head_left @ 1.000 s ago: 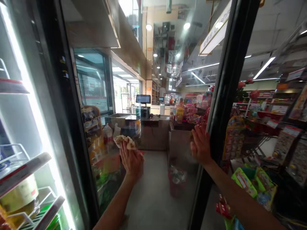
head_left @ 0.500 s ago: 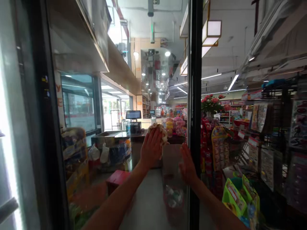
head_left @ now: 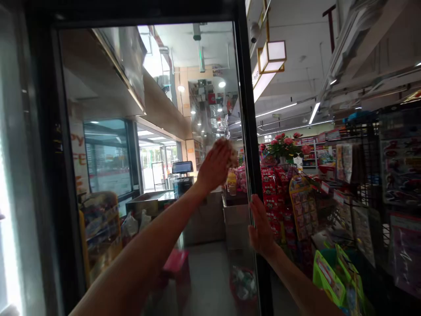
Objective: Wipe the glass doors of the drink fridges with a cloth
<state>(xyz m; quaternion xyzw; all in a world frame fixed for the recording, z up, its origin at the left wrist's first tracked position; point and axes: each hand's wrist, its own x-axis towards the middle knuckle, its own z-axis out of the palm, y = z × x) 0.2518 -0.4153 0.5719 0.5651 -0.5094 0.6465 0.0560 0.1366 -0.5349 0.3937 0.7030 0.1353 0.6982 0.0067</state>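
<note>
My left hand presses a crumpled light cloth against the upper right part of a glass door pane. Its fingers lie over the cloth and are slightly smeared by motion. On the right side of the black door frame, lower down, rests my right hand. Its fingers stretch upward along the inner edge of the frame, with the thumb apart and nothing held. The palm side of both hands is hidden.
Through the glass I see a checkout counter with a screen and a bin. Right of the door are red hanging packets, pink flowers and a green display box. A bright light strip runs at far left.
My left hand has wiped the cloth across the glass to the right, then upward. The door frame has shifted left in view, and my right hand stays at its edge.
</note>
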